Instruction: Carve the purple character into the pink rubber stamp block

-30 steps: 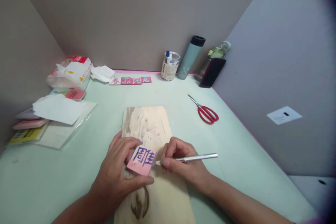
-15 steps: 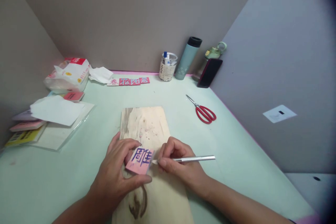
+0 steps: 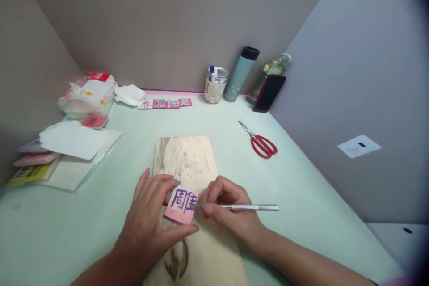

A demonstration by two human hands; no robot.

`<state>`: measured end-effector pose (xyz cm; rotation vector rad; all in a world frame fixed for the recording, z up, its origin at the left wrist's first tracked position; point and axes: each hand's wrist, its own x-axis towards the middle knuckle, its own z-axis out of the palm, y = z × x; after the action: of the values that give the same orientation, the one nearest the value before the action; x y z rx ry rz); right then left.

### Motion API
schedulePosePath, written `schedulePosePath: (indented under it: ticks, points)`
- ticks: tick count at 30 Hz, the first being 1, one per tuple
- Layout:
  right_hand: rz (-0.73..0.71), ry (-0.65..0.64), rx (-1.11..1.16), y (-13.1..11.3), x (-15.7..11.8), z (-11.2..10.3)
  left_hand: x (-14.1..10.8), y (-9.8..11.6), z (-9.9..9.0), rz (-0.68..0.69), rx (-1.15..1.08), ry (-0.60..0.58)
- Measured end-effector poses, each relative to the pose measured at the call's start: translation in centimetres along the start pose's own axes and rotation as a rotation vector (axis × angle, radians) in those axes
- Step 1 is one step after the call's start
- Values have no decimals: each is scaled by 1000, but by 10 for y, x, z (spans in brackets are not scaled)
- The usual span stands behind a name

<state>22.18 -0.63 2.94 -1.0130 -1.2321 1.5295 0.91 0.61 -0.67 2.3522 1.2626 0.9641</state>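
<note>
A pink square tile point(image 3: 181, 214) with a dark blue character on it lies on the wooden board point(image 3: 187, 154). My left hand point(image 3: 147, 216) grips the tile between the thumb at its lower edge and the fingers at its upper left. In my right hand point(image 3: 231, 205) is a silver craft knife point(image 3: 258, 208), pinched near its front end like a pen. The knife's tip meets the right side of the character. Small pinkish crumbs are scattered on the board above the tile.
Red-handled scissors point(image 3: 263, 145) lie right of the board. Behind stand a tin point(image 3: 215, 87), a blue-green bottle point(image 3: 241, 73) and a phone point(image 3: 270, 94). Lettered tiles point(image 3: 166, 103) line the back edge. Papers point(image 3: 72, 140) and a plastic-wrapped pack point(image 3: 89, 96) are at left.
The tile has turned slightly clockwise and shifted a little right with my left hand. The knife tip has moved onto the character's right side, and its handle tilts less upward.
</note>
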Motion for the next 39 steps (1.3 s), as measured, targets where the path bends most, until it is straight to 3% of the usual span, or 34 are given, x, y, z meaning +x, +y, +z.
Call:
schedulePosePath:
  ticks: [6, 13, 19, 39]
  points:
    - [-56, 22, -200, -4, -1, -6, -1, -1, 0, 21, 25, 6]
    - [18, -46, -273, -7, 1, -11, -2, -1, 0, 39, 54, -29]
    - [-112, -84, -437, -12, 3, -11, -3, -3, -1, 43, 91, -57]
    - [-128, -91, -501, -9, 3, -12, 1, -3, -1, 40, 83, -51]
